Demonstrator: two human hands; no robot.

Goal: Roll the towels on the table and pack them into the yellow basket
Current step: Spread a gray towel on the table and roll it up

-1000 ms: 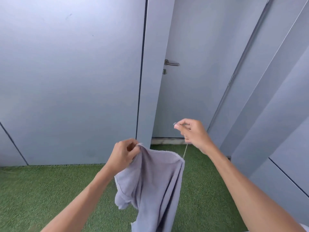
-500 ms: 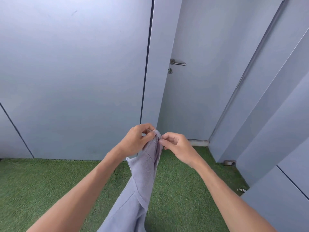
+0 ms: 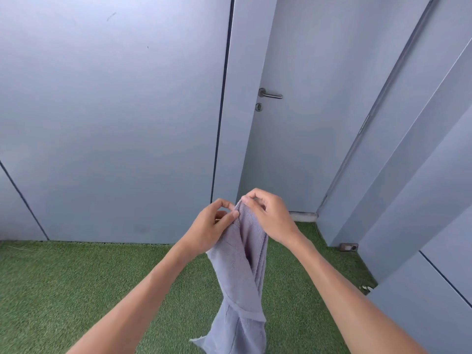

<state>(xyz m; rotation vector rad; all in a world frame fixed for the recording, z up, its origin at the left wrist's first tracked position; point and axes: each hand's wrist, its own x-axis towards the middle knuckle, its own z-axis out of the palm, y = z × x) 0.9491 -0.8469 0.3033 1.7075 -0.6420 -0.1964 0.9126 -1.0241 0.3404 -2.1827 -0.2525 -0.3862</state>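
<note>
A lilac-grey towel hangs in the air in front of me, twisted along its length, its lower end running out of the bottom of the frame. My left hand pinches its top edge between thumb and fingers. My right hand pinches the same top edge right beside it, so both hands meet at the towel's upper corner. Neither the table nor the yellow basket is in view.
Green artificial turf covers the floor. Grey wall panels stand ahead and to the right, with a grey door and its metal handle straight ahead. A small dark object lies at the base of the right wall.
A second ago my right hand was away from the towel, pulling a loose thread. It has come back to the top edge next to my left hand, and the towel now hangs narrower and twisted.
</note>
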